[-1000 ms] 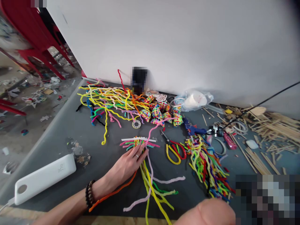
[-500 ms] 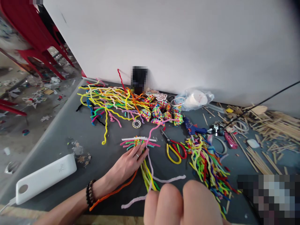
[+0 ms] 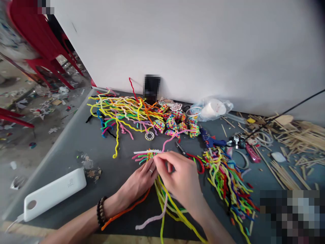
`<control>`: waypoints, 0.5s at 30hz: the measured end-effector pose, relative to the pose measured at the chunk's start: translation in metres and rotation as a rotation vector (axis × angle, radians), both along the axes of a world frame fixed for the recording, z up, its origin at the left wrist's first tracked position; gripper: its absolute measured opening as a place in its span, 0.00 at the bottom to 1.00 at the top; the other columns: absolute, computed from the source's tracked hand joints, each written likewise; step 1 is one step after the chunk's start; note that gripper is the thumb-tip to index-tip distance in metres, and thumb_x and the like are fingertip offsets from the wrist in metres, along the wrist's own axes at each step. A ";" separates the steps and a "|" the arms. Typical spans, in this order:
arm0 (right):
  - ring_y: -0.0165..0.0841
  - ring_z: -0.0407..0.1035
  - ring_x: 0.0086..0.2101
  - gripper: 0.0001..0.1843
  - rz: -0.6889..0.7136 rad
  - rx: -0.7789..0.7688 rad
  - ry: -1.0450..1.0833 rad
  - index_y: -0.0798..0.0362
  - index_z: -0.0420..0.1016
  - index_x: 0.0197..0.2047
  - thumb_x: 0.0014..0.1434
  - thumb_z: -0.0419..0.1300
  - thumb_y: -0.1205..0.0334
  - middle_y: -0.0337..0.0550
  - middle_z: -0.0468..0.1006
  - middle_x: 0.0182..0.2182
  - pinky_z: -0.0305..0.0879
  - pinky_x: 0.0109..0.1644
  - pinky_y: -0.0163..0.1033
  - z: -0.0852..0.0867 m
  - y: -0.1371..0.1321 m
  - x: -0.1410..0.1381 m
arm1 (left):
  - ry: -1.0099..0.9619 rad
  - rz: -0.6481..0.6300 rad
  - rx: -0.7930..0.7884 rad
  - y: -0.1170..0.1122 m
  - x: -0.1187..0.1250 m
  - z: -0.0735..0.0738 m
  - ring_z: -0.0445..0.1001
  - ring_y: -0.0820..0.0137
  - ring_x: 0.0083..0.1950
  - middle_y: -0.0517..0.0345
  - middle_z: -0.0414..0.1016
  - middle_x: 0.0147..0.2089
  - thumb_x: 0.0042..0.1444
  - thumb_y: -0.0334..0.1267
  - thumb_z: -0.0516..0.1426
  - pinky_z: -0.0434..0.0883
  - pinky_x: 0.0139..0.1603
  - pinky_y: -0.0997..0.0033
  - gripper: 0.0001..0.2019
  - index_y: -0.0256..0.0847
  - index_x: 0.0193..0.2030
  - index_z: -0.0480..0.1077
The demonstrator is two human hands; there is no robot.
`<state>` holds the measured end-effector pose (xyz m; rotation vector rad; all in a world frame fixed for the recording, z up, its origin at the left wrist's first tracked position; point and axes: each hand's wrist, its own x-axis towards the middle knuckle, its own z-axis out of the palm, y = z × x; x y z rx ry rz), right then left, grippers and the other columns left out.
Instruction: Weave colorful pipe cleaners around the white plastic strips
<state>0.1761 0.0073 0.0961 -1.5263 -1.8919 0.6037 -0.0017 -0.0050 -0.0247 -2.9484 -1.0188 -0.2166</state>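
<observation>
Moved in from the near edge since half a second ago: right hand (image 3: 181,178), now over the woven bundle of coloured fuzzy pipe cleaners (image 3: 152,156), fingertips pinched on a pale pink pipe cleaner (image 3: 172,139) just beyond the left fingers. Unchanged in place: left hand (image 3: 138,181), ringed, fingers together and pressed flat on the bundle's near side. Trailing back from under both palms: loose yellow, green and orange ends, plus a pale pink tail. Just right of the right knuckles, partly hidden: red-and-yellow-handled scissors (image 3: 195,161); further right, a heap of short multicoloured pipe cleaner pieces (image 3: 225,176). Beyond the fingertips: a small white ring (image 3: 149,136) and beaded multicoloured hearts (image 3: 175,123). Well left of the left wrist: a white rectangular power bank (image 3: 54,193).
</observation>
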 end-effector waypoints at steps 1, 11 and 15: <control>0.35 0.77 0.31 0.09 -0.010 -0.058 -0.099 0.45 0.83 0.37 0.68 0.61 0.58 0.39 0.84 0.31 0.67 0.36 0.37 -0.014 0.007 0.003 | 0.018 -0.010 0.020 -0.001 0.001 -0.001 0.59 0.56 0.77 0.38 0.58 0.77 0.65 0.26 0.50 0.66 0.73 0.58 0.31 0.32 0.76 0.56; 0.36 0.78 0.36 0.11 -0.103 -0.177 -0.191 0.46 0.82 0.51 0.65 0.65 0.62 0.42 0.83 0.43 0.66 0.38 0.37 -0.084 0.015 0.018 | 0.092 -0.036 0.109 0.002 0.002 -0.005 0.65 0.54 0.74 0.33 0.61 0.75 0.65 0.25 0.50 0.69 0.71 0.58 0.29 0.26 0.74 0.58; 0.34 0.77 0.36 0.04 -0.061 -0.173 -0.125 0.46 0.82 0.42 0.66 0.65 0.63 0.39 0.83 0.40 0.66 0.39 0.36 -0.086 0.020 0.017 | 0.105 -0.041 0.145 0.002 0.002 -0.003 0.66 0.54 0.73 0.34 0.64 0.74 0.66 0.26 0.50 0.69 0.71 0.58 0.28 0.25 0.72 0.61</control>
